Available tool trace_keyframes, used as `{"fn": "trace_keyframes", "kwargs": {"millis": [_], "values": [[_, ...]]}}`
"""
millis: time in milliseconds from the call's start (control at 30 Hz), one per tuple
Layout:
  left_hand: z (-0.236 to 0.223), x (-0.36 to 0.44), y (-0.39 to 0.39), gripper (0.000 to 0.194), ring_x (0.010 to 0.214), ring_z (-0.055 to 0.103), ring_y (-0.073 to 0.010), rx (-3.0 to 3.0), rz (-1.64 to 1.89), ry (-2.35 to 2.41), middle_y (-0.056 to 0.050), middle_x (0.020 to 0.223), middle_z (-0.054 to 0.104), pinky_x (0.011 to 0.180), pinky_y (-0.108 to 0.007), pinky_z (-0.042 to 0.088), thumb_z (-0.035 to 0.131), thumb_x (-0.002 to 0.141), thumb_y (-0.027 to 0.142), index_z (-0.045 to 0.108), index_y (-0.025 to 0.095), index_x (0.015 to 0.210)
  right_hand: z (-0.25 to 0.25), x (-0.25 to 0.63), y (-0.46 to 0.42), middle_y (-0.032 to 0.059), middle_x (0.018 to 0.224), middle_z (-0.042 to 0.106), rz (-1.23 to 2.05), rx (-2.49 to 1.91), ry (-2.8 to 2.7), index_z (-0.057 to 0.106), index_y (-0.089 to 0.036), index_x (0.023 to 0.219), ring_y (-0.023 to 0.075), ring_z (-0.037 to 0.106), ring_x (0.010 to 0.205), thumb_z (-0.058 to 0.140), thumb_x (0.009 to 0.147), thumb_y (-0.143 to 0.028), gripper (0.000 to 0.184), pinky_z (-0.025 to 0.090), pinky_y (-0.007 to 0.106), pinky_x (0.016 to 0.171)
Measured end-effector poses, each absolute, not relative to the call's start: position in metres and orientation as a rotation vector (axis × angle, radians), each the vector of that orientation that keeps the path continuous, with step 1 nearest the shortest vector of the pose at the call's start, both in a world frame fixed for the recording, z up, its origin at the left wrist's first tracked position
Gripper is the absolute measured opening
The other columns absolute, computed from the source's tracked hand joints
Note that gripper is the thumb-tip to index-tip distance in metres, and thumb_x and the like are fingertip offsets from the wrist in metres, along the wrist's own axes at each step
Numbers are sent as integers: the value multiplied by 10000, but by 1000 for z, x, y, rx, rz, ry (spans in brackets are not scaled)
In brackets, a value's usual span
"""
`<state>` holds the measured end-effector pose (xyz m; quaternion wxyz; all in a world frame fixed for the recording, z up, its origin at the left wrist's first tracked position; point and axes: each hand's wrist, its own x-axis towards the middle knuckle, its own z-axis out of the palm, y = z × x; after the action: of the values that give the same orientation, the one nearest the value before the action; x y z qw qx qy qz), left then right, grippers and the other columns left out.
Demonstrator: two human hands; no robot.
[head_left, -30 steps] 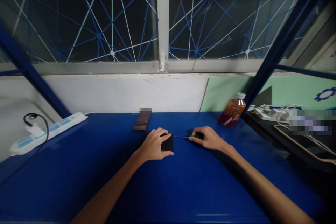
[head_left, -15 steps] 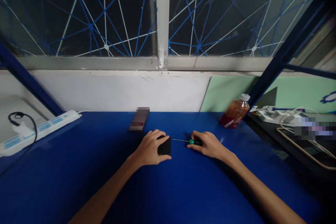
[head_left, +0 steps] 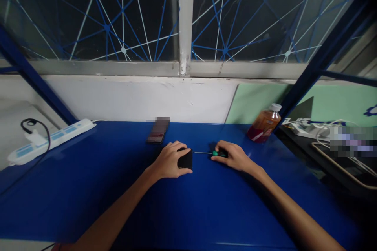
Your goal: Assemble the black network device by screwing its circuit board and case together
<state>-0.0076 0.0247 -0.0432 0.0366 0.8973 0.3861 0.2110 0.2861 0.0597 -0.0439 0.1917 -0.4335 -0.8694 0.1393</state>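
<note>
On the blue table, my left hand (head_left: 168, 162) is wrapped over a flat black rectangular object (head_left: 185, 159). Thumb and fingers grip its near and far edges, and the palm hides its left part. My right hand (head_left: 236, 157) holds a screwdriver (head_left: 215, 153) by its green and black handle, between thumb and curled fingers. The thin metal shaft lies level and points left. Its tip is at or just short of the black object's right edge; contact is too small to make out.
A dark phone (head_left: 157, 132) lies beyond my left hand. To the right stands a bottle (head_left: 264, 124) with a white cap. A white power strip (head_left: 55, 141) with a black cable is at the left. Cables (head_left: 338, 164) lie on a dark surface at the far right.
The whole view has shifted slightly with my head. Both hands keep their grips, and more of the screwdriver's green collar shows than a second ago.
</note>
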Motion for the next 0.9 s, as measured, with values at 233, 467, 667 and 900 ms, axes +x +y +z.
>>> {"fn": "trace_keyframes", "kwargs": {"millis": [233, 467, 667, 900], "values": [[-42, -7, 24, 652, 1049, 562, -307, 2771, 628, 1178, -121, 1167, 621, 864, -469, 450, 720, 722, 572, 594, 196, 1239, -47, 278, 43, 2, 736, 651, 367, -1259, -2475, 507, -244, 931, 181, 595, 615, 530, 896, -541, 300, 349, 287, 565], [-43, -7, 26, 665, 1034, 566, -303, 2764, 673, 1161, -123, 1156, 624, 854, -466, 451, 751, 695, 560, 602, 188, 1226, -38, 276, 37, 36, 881, 676, 294, -1268, -2472, 584, -222, 933, 172, 620, 707, 367, 991, -446, 318, 403, 283, 639], [-44, -7, 25, 672, 1057, 557, -301, 2764, 665, 1154, -129, 1171, 617, 875, -463, 443, 741, 715, 552, 589, 169, 1247, -41, 278, 42, 46, 836, 642, 274, -1276, -2502, 620, -198, 857, 176, 615, 710, 375, 987, -452, 376, 421, 282, 658], [-44, -7, 26, 671, 1054, 563, -307, 2759, 659, 1148, -133, 1165, 622, 859, -466, 451, 741, 712, 554, 590, 173, 1243, -45, 278, 42, 40, 836, 641, 348, -1254, -2448, 636, -202, 871, 173, 608, 709, 410, 975, -463, 361, 431, 279, 654]]}}
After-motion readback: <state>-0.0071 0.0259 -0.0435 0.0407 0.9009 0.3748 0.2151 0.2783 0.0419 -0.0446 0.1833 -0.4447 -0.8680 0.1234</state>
